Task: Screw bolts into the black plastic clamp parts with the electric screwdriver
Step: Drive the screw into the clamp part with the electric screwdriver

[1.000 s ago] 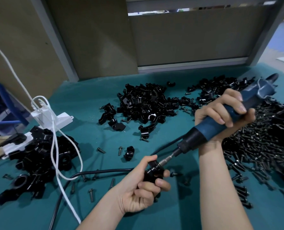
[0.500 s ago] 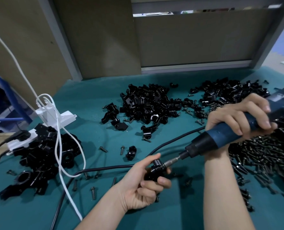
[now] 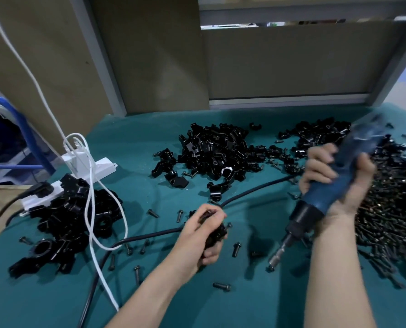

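Now the electric screwdriver (image 3: 315, 197) has swung off the clamp part (image 3: 217, 233), its bit pointing down at the bench (image 3: 244, 308). The right grip (image 3: 320, 171) wraps the tool; the left grip (image 3: 197, 237) holds the part just above the bench. That bolt is probably seated.

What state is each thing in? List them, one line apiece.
left hand: grips a black clamp part.
right hand: grips the electric screwdriver.
electric screwdriver: tilted, bit pointing down at the mat, apart from the black clamp part.
power strip: black plug and white cable plugged in.
clamp part pile: loose heap.
bolt pile: loose heap, far right.
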The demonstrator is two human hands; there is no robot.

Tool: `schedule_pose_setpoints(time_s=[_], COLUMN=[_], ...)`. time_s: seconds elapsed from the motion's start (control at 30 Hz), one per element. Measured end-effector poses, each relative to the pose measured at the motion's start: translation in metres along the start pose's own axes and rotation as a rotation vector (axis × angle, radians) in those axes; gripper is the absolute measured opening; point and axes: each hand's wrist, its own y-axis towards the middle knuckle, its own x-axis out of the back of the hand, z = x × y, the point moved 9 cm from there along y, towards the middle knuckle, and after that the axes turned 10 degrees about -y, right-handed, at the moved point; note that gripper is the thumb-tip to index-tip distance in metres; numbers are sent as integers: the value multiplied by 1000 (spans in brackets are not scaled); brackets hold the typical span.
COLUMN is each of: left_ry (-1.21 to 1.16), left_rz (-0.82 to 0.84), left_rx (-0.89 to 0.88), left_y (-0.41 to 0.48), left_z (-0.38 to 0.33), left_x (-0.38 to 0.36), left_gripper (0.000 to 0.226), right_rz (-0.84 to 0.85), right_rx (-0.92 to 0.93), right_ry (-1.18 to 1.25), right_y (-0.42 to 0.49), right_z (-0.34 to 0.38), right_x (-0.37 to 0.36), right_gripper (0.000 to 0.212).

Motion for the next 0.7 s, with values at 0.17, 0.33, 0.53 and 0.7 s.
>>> schedule_pose_setpoints(time_s=[0.17,0.33,0.53,0.7], left_ry=[581,712,668,425], left_rz=[-237,-272,-294,-327], left_rx=[-408,-476,-564,-578], left_y=[-9,-9,-11,-9], left_z=[-30,-35,-42,-44], left_x=[17,19,19,28], left_gripper=[32,24,27,30], right_rz=[-648,-871,-894,-321], right_rx=[-236,-313,-359,-271], right_ry=[-606,-1015,-1783,-1732], right_y=[-5,0,6,32], right_z=[-41,-51,-34,-53], right_x=[68,83,63,-7], right_gripper=[45,53,73,31])
